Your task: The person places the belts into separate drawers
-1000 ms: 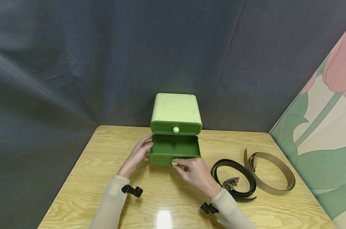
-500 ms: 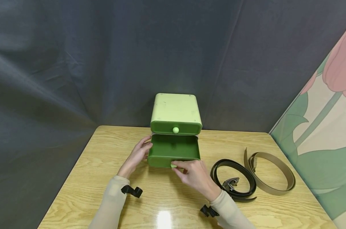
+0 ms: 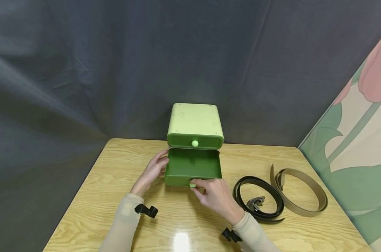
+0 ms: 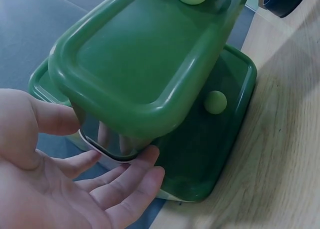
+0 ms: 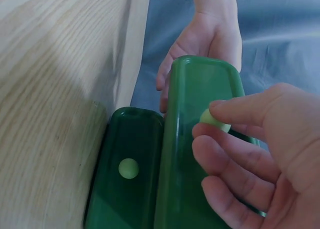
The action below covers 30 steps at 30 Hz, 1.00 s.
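Observation:
A small cream cabinet (image 3: 195, 119) with green drawers stands at the back of the table. Its middle drawer (image 3: 193, 164) is pulled out, and the inside looks bare. My right hand (image 3: 217, 197) pinches that drawer's round light-green knob (image 5: 215, 120) between thumb and index finger. The other fingers are curled loosely in front of the drawer. At the cabinet's left side rests my left hand (image 3: 151, 173), its fingers (image 4: 140, 181) extended along the side by the pulled-out drawer. The top drawer (image 3: 206, 141) is closed. Beneath the pulled-out one, a lower drawer (image 4: 190, 154) shows in the left wrist view.
On the table (image 3: 115, 168), to the right, lies a coiled black belt (image 3: 277, 196) with a metal buckle. A coiled tan belt (image 3: 316, 190) lies beside it. Behind the table hangs a dark curtain (image 3: 146, 70), and a flowered panel (image 3: 351, 147) stands at the right.
My right hand has drawn the middle drawer a little farther out toward me, holding its knob. The left hand has stayed at the cabinet's side.

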### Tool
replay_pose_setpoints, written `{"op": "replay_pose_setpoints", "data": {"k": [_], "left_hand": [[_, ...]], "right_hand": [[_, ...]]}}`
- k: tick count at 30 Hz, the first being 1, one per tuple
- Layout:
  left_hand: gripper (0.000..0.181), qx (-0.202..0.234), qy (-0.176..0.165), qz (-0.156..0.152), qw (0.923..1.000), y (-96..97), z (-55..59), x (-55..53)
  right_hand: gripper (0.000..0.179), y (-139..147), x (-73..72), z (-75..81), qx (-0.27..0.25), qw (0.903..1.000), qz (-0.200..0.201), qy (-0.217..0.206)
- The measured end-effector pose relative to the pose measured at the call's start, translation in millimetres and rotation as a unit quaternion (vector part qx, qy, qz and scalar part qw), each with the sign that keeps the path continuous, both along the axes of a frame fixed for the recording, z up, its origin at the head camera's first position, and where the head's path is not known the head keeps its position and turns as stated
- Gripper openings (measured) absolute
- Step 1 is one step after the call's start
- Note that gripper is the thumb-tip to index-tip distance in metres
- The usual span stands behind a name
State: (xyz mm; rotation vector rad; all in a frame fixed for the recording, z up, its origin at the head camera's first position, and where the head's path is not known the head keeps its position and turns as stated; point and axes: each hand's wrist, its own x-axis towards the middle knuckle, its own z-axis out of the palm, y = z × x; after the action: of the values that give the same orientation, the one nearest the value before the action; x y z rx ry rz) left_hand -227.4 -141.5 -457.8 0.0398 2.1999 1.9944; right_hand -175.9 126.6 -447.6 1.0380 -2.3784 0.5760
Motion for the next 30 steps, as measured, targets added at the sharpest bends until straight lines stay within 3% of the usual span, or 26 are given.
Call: {"op": "replay_pose_setpoints", "data": {"k": [8,14,21,30], "left_hand": [[0.061,0.0,-0.003,0.001,1.0,3.9,0.2,0.5],[0.061,-0.005,-0.001,-0.002,1.0,3.4,1.2,0.1],[0.061,-0.005,-0.006,0.006,1.0,-0.7,0.5,1.1],[0.061,-0.005,-0.003,0.0,1.0,-1.4,-0.7,2.4]], "right_hand": [[0.019,5,3.7,-0.7,0.017,0.9998,-0.005,0.009],[0.024,18,5.7,-1.9,0.003,0.9998,0.015,-0.008],[0.014,32,5.7,-3.9,-0.006,0.9985,0.036,-0.04],[0.01,55,8.9,-14.9,0.003,0.9976,0.021,-0.066]]}}
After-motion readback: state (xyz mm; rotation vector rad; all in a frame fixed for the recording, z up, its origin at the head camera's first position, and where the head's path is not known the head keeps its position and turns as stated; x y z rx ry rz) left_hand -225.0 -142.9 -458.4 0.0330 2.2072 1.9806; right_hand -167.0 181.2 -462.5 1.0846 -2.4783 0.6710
